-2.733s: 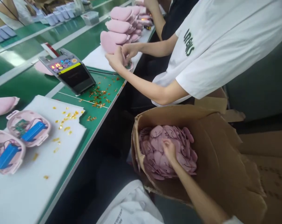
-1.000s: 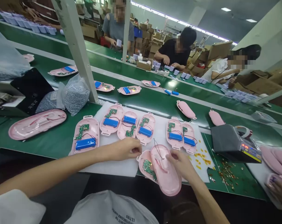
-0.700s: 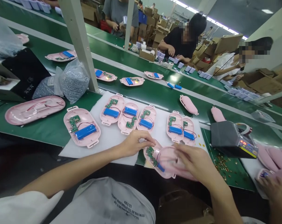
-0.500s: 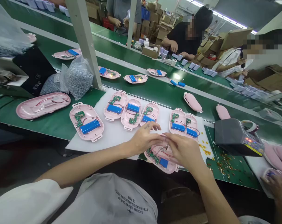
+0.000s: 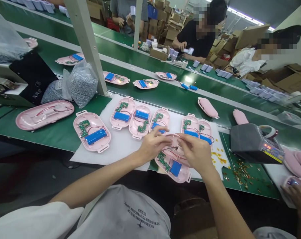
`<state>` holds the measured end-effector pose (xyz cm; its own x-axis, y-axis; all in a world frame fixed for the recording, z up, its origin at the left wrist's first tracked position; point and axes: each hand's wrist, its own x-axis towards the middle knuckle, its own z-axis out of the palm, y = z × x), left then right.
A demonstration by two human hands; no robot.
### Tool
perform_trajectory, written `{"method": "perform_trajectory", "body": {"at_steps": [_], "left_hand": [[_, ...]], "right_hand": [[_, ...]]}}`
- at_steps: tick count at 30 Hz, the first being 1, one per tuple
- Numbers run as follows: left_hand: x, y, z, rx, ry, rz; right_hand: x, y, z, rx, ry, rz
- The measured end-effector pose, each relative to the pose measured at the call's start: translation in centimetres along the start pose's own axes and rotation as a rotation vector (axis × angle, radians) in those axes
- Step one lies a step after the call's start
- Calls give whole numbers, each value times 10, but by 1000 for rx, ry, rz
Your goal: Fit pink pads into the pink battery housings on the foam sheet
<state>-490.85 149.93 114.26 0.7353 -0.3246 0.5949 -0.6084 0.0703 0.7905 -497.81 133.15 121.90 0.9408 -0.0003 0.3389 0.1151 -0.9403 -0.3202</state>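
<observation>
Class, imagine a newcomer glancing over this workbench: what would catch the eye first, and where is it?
Probably the bright blue blocks, sitting in open pink shells along the green bench. At the near edge, the right hand holds a wired pink cover over another open shell, the left hand by its edge. Toward the right stands a dark machine with glowing red digits.

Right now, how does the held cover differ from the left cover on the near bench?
The held cover is raised over an open base; the left cover lies on the green bench. The held cover is partly blocked by the hands; the left cover is in full view. Both are pink and show wires.
</observation>
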Motion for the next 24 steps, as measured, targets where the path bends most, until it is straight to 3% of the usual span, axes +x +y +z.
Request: {"method": "perform_trajectory", "body": {"at_steps": [3,5,11,13,16,18,20,21,23,24], "left_hand": [[1,3,1,-197,21,-306],[2,5,1,-232,22,-424],[4,7,-4,-245,-2,-471],[6,8,-6,-240,-93,-544],[9,4,-8,-90,-337,-618],[11,0,-8,-6,-405,-618],[12,-3,-8,35,-426,-628],[13,-5,-8,44,-436,-649],[13,-9,-9,51,-467,-711],[12,-12,-10,61,-484,-738]], "right_hand": [[5,3,1,71,-84,105],[9,4,3,81,-165,139],[19,2,8,114,-291,245],[22,-4,8,107,-303,279],[25,-10,11,107,-284,294],[22,-4,11,171,-259,277],[8,17,3,295,-132,269],[-4,35,-5,364,13,321],[-36,87,-27,493,440,602],[-53,118,-40,524,691,844]]}}
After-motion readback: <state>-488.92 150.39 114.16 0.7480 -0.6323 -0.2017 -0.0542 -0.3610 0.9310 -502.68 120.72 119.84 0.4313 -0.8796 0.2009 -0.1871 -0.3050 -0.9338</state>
